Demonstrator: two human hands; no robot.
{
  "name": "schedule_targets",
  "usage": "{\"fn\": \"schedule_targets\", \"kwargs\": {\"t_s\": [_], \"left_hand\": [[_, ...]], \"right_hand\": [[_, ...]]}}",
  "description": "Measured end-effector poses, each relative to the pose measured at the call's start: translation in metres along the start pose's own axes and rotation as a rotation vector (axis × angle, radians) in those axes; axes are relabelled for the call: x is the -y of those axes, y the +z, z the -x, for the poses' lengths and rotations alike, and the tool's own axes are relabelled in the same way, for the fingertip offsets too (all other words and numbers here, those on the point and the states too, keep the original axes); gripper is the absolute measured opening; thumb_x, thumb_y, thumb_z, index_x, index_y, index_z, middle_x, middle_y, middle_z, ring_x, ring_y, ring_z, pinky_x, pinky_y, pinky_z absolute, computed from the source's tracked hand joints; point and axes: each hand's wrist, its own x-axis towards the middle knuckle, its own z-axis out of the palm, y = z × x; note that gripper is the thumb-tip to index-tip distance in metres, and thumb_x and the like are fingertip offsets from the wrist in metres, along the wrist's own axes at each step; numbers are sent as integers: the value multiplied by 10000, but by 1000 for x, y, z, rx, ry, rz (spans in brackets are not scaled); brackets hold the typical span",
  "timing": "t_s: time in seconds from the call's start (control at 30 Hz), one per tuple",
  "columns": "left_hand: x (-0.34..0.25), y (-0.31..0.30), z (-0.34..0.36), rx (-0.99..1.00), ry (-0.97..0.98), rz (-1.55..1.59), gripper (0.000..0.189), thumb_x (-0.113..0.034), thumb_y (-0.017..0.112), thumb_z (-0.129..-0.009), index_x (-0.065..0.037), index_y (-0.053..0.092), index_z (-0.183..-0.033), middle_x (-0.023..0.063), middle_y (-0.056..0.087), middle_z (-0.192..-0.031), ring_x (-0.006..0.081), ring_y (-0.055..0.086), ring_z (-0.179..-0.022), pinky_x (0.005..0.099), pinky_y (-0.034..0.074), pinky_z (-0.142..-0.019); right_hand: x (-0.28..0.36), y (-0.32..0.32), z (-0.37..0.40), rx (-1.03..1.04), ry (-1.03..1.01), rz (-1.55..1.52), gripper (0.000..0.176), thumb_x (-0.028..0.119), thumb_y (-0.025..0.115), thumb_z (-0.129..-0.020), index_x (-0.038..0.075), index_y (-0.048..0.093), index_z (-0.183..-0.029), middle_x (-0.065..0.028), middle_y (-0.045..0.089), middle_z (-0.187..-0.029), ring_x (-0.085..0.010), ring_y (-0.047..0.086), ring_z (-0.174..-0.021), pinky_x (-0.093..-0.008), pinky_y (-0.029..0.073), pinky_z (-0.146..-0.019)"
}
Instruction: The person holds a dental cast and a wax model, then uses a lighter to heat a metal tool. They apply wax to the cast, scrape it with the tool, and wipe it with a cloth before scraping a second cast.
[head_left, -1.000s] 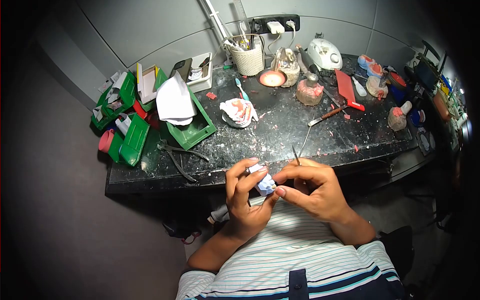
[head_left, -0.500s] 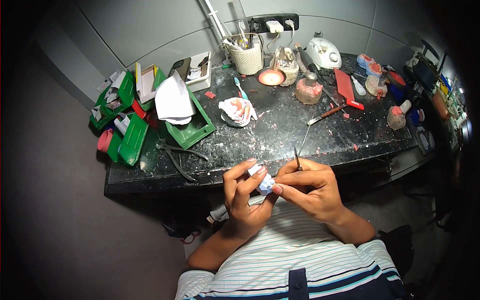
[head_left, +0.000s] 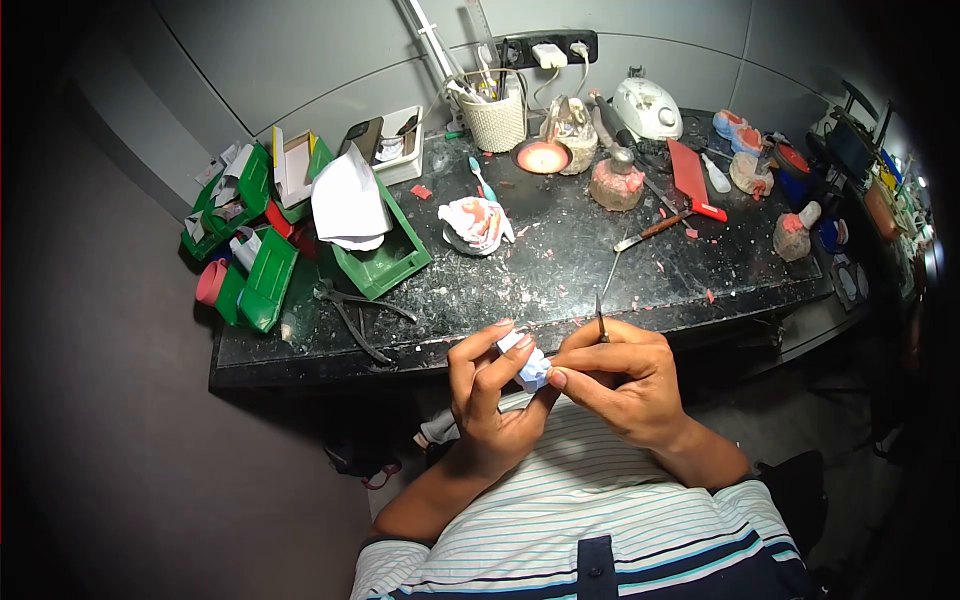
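From the head camera, your left hand (head_left: 490,390) is gripping a small pale-blue dental model (head_left: 534,373), which is sitting at the counter's near edge, just below the middle of the view. Taking that model as the clock's centre, your right hand (head_left: 628,385) is closing around a dark pointed tool (head_left: 602,326) at 3 o'clock, thumb and forefinger pinching beside the model; contact is staying unclear. On the black counter (head_left: 570,275), a white-and-pink model (head_left: 474,225) is resting at 11 o'clock, a green bin (head_left: 400,268) is standing at 10, and pliers (head_left: 332,293) are lying between 9 and 10.
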Motion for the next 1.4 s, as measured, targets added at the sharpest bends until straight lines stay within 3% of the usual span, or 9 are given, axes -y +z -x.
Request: {"fn": "schedule_targets", "kwargs": {"t_s": [0.37, 0.53, 0.77, 0.97, 1.07, 1.17, 1.27, 1.4], "left_hand": [[2, 1, 3, -14, -11, 11, 576, -36, 894, -762, -18, 589, -1249, 232, 525, -1281, 292, 669, -1031, 358, 606, -817], [0, -1, 5, -14, -116, 28, 557, -54, 898, -765, -35, 599, -1234, 217, 536, -1283, 283, 659, -1028, 362, 586, -832], [5, -1, 6, -8, -51, -9, 556, -80, 893, -779, -33, 599, -1250, 215, 545, -1285, 288, 666, -1024, 352, 586, -826], [3, 0, 5, -1, -85, 17, 549, -56, 883, -772, -34, 611, -1248, 207, 559, -1288, 285, 672, -1032, 363, 582, -850], [3, -6, 0, 126, -114, 44, 551, 33, 819, -831, 6, 556, -1314, 197, 504, -1358, 215, 618, -1151, 287, 573, -884], [8, -4, 0, 192, -204, 142, 596, 71, 771, -856, 19, 518, -1393, 193, 492, -1422, 215, 585, -1225, 297, 531, -972], [9, -1, 0, 162, -451, 534, 589, 67, 657, -935, 52, 438, -1481, 225, 449, -1541, 254, 501, -1370, 354, 412, -1131], [26, -5, 0, 300, -419, 616, 535, 20, 636, -957, 52, 467, -1464, 235, 460, -1537, 296, 424, -1453, 392, 324, -1197]], "right_hand": [[-1, 1, 0, -32, 4, -16, 108, 32, 798, -856, 10, 805, -962, -62, 712, -853, -56, 583, -671, -220, 409, -550], [-3, -1, 0, -80, 69, -47, 113, 31, 796, -857, 20, 803, -970, -57, 715, -865, -35, 547, -655, -216, 381, -538], [-5, 4, -2, -1, 58, -14, 141, 64, 816, -850, 24, 795, -983, -45, 709, -869, -45, 496, -625, -232, 358, -529], [-12, 1, 0, 4, 50, -103, 142, 53, 819, -848, 5, 789, -977, -58, 710, -870, -47, 545, -666, -228, 375, -546], [-20, 4, 1, -50, 59, -163, 113, 45, 803, -865, -5, 785, -964, -56, 710, -869, -45, 564, -683, -219, 387, -558], [-14, 0, 0, -97, 194, -222, 79, 48, 787, -887, -4, 781, -947, -43, 707, -872, -31, 551, -672, -203, 386, -559], [-19, -5, -2, -121, 148, -167, 64, 53, 774, -905, 3, 779, -945, -31, 700, -878, -13, 529, -659, -186, 372, -551], [-17, -8, -4, -111, 135, -69, 96, 50, 800, -869, 19, 779, -957, -16, 691, -869, -18, 482, -625, -202, 350, -534]]}}
